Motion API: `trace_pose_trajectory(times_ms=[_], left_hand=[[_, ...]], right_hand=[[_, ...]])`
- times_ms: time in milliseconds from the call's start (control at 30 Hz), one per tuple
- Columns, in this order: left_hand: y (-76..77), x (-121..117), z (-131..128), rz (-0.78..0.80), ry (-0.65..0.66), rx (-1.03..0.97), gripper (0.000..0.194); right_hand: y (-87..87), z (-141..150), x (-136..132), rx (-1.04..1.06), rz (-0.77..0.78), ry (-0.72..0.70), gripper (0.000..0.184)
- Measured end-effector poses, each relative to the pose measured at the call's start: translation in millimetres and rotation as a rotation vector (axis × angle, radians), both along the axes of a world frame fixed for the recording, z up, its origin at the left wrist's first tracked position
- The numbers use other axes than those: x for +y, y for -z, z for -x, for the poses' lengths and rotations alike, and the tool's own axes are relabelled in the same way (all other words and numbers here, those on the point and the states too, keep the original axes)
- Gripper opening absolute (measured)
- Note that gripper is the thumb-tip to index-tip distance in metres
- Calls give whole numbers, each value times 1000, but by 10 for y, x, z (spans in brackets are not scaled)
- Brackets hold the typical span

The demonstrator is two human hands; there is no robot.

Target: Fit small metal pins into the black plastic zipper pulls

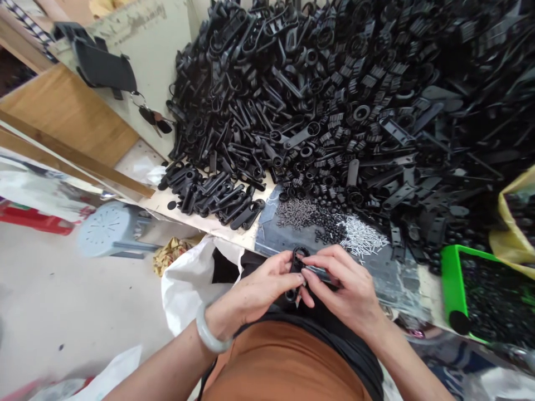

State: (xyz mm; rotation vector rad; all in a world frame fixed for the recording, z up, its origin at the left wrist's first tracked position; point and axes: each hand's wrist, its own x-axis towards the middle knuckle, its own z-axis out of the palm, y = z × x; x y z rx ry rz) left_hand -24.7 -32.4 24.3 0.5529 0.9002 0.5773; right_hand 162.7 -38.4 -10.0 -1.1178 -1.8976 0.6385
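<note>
Close to my body, past the bench's front edge, my left hand (267, 287) grips a black plastic part (291, 292) with a ring-shaped end. Its thumb lies across the part's middle. My right hand (345, 284) meets it from the other side, thumb and fingers pinched at the part's upper half; whether a small piece sits between those fingertips is hidden. Just beyond the hands, a dark sheet (273, 236) carries a heap of small brownish-grey pieces (296, 213), small black pieces (330, 225) and silvery pins (363, 236).
A big pile of black plastic parts (292, 100) covers the bench. Similar long parts (217, 195) lie in a row at front left. A green bin (451, 284) holds black pieces at right. A white sack (184, 284) hangs below; a grey-blue stool (106, 228) stands left.
</note>
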Motion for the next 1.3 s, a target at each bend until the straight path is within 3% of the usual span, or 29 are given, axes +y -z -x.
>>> trace_pose_trajectory(times_ms=[133,467,633,800,900,1067,1167,1300], left_hand=[[46,-16,-16,-30,-47,8,28],[76,-33,-46,-96,-17,142,22],[138,-46,-11,-170,-19,185,21],[240,-2,47,-342,105,338,25],[269,25,65,-359,124,349,28],[271,60,66,-312,62,258,34],[291,70,75,-277,48,221,39],[334,76,84,-266,38,220,40]], right_hand=[[-14,-3,29,-48,12,9,13],[-32,42,1,-28,109,51,16],[-66,31,-40,-126,59,0,21],[-116,-1,-56,-324,-50,-29,27],[-126,-2,-46,-400,-105,-24,29],[-98,-46,-57,-283,75,-85,38],[-61,-128,-104,-234,183,45,34],[-58,-247,-184,-272,130,218,27]])
